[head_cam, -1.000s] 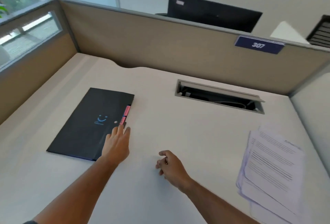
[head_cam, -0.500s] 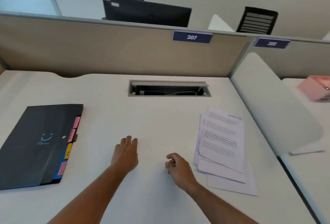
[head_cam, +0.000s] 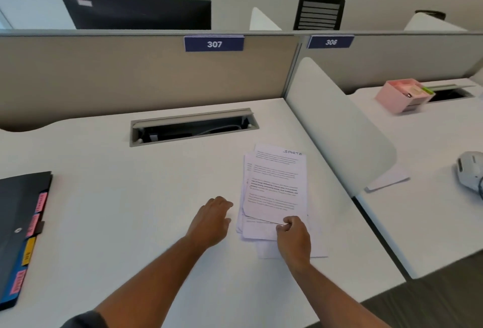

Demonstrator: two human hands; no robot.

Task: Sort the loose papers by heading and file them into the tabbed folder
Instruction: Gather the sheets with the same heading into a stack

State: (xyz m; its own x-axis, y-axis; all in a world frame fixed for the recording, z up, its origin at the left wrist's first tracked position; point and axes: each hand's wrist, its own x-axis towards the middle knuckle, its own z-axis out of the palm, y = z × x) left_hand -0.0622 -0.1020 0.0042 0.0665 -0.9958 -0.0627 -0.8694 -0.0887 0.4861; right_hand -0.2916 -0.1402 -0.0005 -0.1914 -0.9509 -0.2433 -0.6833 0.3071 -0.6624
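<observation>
Hands (head_cam: 294,236) now at papers (head_cam: 274,186) — right pinching

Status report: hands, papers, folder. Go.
Right hand pinching top sheet of paper stack. Left hand open beside it. Tabbed folder closed, far left. Nothing between.

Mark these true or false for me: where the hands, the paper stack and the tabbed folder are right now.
1. The right hand pinches the near edge of the top sheet. True.
2. The left hand rests on the tabbed folder. False: it is beside the paper stack, far from the folder.
3. The top sheet is headed SPORTS in handwriting. True.
4. The folder lies open with papers inside. False: it lies closed at the desk's left edge.
</observation>
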